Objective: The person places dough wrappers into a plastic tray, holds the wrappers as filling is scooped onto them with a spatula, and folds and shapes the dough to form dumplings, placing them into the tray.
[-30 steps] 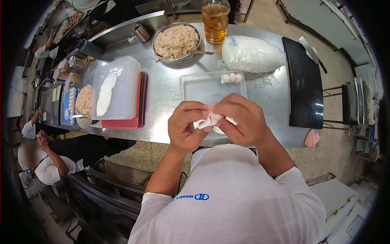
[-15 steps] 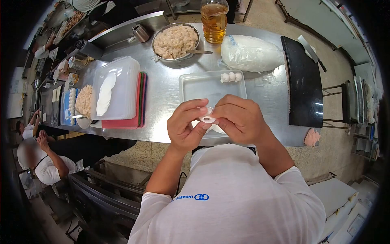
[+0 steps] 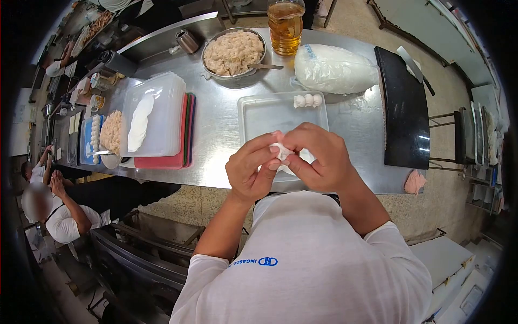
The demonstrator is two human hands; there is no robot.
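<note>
Between my fingertips is a small white dumpling (image 3: pixel 281 152), its thin wrapper gathered and pleated. My left hand (image 3: pixel 249 168) pinches it from the left with thumb and fingers. From the other side my right hand (image 3: pixel 317 156) grips it with thumb and forefinger. Both hands are above the near edge of a clear plastic tray (image 3: pixel 259 116). A short row of white dumplings (image 3: pixel 307 101) sits in the tray's far right corner. Partly hidden below my hands lies something flat and white, perhaps wrappers.
Beyond the tray stand a bowl of pale minced filling (image 3: pixel 233 52), an oil bottle (image 3: pixel 286 29) and a filled plastic bag (image 3: pixel 335 70). A black board (image 3: pixel 402 113) with a knife (image 3: pixel 415 70) lies right. Left are a lidded container (image 3: pixel 167 119) and a person (image 3: pixel 70 216).
The dumpling's small dark opening no longer shows; its wrapper now looks pinched together. My fingers have shifted slightly around it, and both hands stay nearly in place.
</note>
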